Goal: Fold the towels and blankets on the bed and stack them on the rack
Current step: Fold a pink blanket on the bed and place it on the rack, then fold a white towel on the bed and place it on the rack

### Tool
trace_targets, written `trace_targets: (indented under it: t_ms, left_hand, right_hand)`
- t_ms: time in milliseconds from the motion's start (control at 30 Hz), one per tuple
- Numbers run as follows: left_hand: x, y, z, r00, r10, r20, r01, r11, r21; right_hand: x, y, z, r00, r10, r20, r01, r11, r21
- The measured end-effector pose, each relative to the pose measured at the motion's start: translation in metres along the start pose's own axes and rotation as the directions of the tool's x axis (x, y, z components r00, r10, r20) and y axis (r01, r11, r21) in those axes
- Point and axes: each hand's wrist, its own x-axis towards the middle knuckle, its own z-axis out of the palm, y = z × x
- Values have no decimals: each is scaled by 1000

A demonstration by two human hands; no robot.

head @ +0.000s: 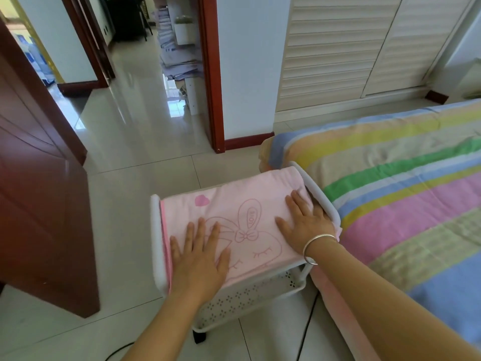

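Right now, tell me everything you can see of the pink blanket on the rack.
The pink blanket is folded into a flat rectangle lying on top of the white rack, between its side rails. It looks like soft pale-pink cloth, printed with a darker outline of a rabbit with a bow and closed eyes, plus a solid heart. Stacked edges show along its left side. The left hand and right hand both rest flat on it, fingers straight.
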Motion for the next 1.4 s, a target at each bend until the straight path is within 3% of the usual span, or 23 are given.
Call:
trace_targets:
  t_ms: [133, 300, 367, 467, 533, 633, 733, 867, 1000, 1133, 1267, 1300, 1400]
  left_hand:
    - [8, 0, -4, 999, 38, 27, -38, 999, 4]
    - [5, 4, -13, 999, -21, 36, 22, 1000, -9]
    - [-3, 23, -22, 994, -43, -102, 31, 992, -122]
    - [-17, 81, -35, 933, 48, -357, -182, 917, -354]
    - [-30, 136, -44, 867, 158, -472, -389, 806, -446]
    - [-55, 213, -49, 792, 260, -552, -570, 640, -516]
    - [-99, 301, -49, 710, 433, -555, -702, 487, -519]
    - [-161, 409, -43, 533, 622, -574, -837, 289, -464]
    - [-216, 493, -35, 466, 690, -554, -863, 216, -456]
    - [-239, 563, -11, 438, 703, -560, -871, 179, -457]
    - [-241, 634, 37, 501, 721, -479, -831, 245, -500]
    - [-240, 651, 49, 486, 730, -480, -846, 254, -470]
    - [-232, 690, 79, 338, 775, -533, -938, 237, -251]
  right_hand:
    - [-4, -2, -1, 999, 49, 17, -49, 999, -7]
    - [-5, -11, -21, 998, -64, 8, 64, 997, -41]
    - [-26, -10, -31, 983, -161, -83, 158, 987, -41]
    - [-71, 12, -41, 940, -211, -269, 215, 976, -14]
    - [-103, 48, -44, 956, -115, -269, 131, 991, 41]
    - [-155, 109, -55, 943, 25, -332, 0, 997, 76]
    - [-235, 188, -69, 890, 233, -393, -200, 972, 123]
    - [-337, 273, -85, 768, 437, -467, -414, 896, 158]
    - [-416, 337, -84, 674, 551, -493, -534, 824, 191]
    - [-460, 410, -79, 656, 625, -424, -610, 769, 190]
    - [-482, 503, -75, 570, 721, -394, -691, 680, 243]
    - [-486, 525, -72, 546, 744, -385, -706, 656, 266]
    - [-490, 575, -63, 518, 796, -312, -747, 599, 287]
